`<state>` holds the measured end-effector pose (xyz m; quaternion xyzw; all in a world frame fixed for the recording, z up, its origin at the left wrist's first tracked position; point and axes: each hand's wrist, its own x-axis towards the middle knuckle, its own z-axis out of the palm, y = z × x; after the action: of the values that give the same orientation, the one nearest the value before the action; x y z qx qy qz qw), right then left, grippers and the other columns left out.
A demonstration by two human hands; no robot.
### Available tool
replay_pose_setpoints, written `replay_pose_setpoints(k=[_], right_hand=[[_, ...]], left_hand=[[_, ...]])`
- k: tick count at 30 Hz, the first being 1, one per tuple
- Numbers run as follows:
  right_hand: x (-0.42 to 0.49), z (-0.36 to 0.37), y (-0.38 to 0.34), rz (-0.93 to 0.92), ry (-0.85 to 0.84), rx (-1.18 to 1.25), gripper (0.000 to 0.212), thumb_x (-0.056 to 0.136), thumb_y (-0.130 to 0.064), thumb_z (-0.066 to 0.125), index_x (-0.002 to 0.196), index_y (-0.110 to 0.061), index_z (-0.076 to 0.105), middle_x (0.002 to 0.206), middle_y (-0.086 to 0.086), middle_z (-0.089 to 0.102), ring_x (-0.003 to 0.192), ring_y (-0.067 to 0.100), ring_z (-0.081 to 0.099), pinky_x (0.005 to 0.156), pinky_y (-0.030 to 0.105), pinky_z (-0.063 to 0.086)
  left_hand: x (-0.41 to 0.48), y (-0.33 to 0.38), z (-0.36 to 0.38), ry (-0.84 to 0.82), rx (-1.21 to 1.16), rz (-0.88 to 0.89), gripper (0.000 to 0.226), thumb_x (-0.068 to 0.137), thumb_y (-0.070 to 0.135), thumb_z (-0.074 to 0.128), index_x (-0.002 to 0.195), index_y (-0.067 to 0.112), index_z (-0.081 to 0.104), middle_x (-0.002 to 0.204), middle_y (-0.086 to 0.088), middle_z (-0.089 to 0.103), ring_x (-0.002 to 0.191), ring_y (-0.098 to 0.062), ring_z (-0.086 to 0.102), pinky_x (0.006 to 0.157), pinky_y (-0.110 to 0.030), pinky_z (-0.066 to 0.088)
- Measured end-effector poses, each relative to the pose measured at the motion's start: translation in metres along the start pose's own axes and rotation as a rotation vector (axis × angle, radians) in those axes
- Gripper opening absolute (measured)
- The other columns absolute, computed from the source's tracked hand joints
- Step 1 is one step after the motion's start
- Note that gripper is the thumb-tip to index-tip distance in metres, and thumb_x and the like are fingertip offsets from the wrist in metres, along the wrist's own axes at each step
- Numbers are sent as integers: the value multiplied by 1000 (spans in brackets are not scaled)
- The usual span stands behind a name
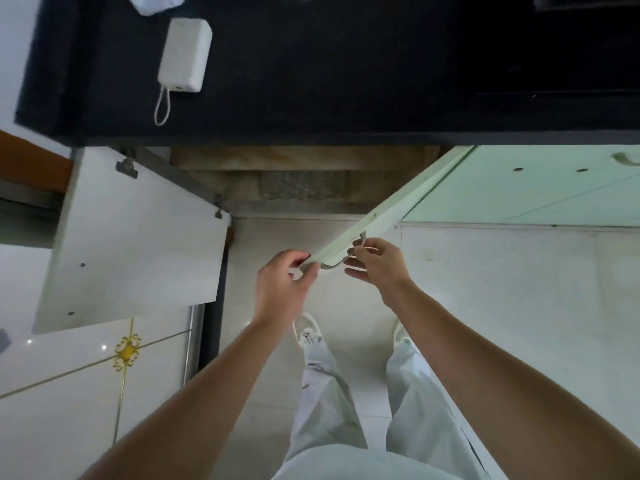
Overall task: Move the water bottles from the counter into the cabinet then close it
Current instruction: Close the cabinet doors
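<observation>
both forearms reach out over pale trousers and white shoes point(306, 332), meeting at the free corner of the green door point(391, 209). left hand point(280, 282) pinches that corner's edge between thumb and curled fingers. right hand point(377, 265) has its fingers hooked on the curved handle point(362, 236) just beside it. the green door stands partly swung out, and the white door point(138, 237) on the other side hangs wide open. between them, low inside the cabinet point(298, 161), sits what looks like a wrapped pack of water bottles point(304, 185), too blurred to be sure. none show on the dark counter point(311, 81), which bears a white power bank point(185, 55) with a cord loop.

so the step in hand looks like the closing. to do it well, swing the green door through its arc by the handle, and lift the left fingers off the edge before it meets the frame, or they risk a pinch. check the pack sits far enough back not to foul the door. the white door is not yet shut and wants the same care.
</observation>
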<state>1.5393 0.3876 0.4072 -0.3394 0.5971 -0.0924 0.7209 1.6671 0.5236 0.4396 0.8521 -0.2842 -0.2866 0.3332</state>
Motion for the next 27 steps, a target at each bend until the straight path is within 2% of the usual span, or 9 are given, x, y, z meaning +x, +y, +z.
replay_pose_setpoints(k=[5,11,15,19,21,23,27], right_hand=[[15,38,-20,-7,27,109,18,96,-1,59,111,6,66,108,21,72,98,31,73,75,34,63],[39,81,-43,50,84,374,20,97,-5,60,110,8,67,106,19,72,88,23,74,74,29,62],[55,96,-61,35,115,391,16,97,-5,61,106,6,68,106,18,74,91,24,76,75,29,62],[71,109,-79,25,125,429,10,96,-4,62,91,-1,69,92,14,76,84,21,76,86,33,60],[78,114,-86,27,136,437,11,96,-5,63,89,-2,69,92,11,76,83,21,76,87,34,60],[83,117,-92,23,145,423,11,96,-7,63,89,-3,69,93,10,76,84,20,76,82,32,61],[85,118,-99,-11,158,310,8,97,-12,64,91,-8,68,94,5,77,84,17,76,77,30,62]], left_hand=[[51,-13,-20,71,-73,-99,23,84,42,79,93,21,73,88,13,73,88,-4,68,75,-27,55],[105,-3,-24,106,-244,-180,27,86,41,76,102,19,78,94,12,78,89,3,72,81,-19,57],[137,7,-29,113,-333,-229,26,87,36,77,102,15,76,94,10,77,84,11,68,68,-3,47],[161,16,-34,26,-359,-239,18,93,29,66,105,15,69,99,9,72,87,0,64,57,-1,40],[171,17,-35,-48,-387,-192,16,93,20,60,107,15,68,104,8,74,91,-5,64,63,-4,42],[180,18,-36,-109,-423,-155,19,92,14,58,108,18,68,108,12,75,96,-4,66,75,-12,46],[189,19,-41,-176,-336,-113,36,92,20,58,128,23,60,126,20,62,123,1,53,99,-27,42]])
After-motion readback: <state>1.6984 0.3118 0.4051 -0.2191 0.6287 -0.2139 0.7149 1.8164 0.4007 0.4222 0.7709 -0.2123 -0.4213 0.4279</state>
